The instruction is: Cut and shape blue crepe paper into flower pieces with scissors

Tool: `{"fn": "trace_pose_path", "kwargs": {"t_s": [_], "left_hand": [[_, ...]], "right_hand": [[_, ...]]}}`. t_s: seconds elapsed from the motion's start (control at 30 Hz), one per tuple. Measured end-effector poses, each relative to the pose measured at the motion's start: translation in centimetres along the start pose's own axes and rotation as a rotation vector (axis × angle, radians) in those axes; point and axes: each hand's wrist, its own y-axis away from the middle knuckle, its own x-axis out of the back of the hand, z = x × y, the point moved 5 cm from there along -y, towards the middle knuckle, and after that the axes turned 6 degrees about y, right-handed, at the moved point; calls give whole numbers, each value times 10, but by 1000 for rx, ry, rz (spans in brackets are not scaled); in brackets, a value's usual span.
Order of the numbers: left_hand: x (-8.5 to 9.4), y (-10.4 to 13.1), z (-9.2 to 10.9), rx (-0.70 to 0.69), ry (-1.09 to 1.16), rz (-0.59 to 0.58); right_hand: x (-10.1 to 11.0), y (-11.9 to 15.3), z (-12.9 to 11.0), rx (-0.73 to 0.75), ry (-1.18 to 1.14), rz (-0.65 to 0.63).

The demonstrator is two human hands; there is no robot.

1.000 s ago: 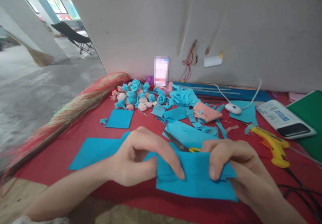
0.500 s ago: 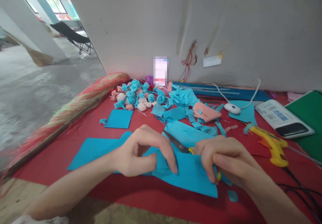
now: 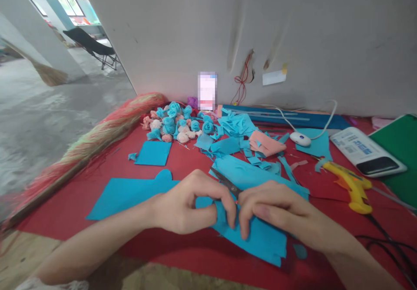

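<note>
My left hand [image 3: 192,203] pinches the folded left end of a blue crepe paper strip [image 3: 260,242], thumb and forefinger closed on it. Close beside it, my right hand [image 3: 276,207] has its bent fingers on the same strip, close to the fold; their grip is partly hidden. Dark scissor blades [image 3: 228,183] point up and left just behind the hands, while my right hand covers the handles. Another blue paper sheet [image 3: 120,196] lies under my left forearm. Behind the scissors is a wider piece of light blue crepe paper [image 3: 254,173].
Blue, pink and white paper roses [image 3: 169,125] are heaped at the back, beside blue paper scraps [image 3: 237,125] and folded pink paper [image 3: 265,142]. At right are a yellow glue gun [image 3: 350,183] with its cord and a white power bank [image 3: 365,151]. A straw bundle [image 3: 107,129] borders the left.
My right hand has moved left along the strip toward my left hand, covering the scissors' yellow handle. The left end of the strip is now more folded, and its free end has shifted slightly down.
</note>
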Motion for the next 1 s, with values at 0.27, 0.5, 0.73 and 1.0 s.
{"fn": "trace_pose_path", "kwargs": {"t_s": [0.27,0.5,0.73,1.0], "left_hand": [[-3,0,3,-8,16,28],[23,11,11,-64,80,241],[16,8,20,-134,-188,176],[15,5,8,-104,-193,192]], "right_hand": [[-4,-3,6,32,15,10],[18,5,18,-11,15,18],[29,9,15,-197,15,423],[3,4,15,-361,-10,311]]}}
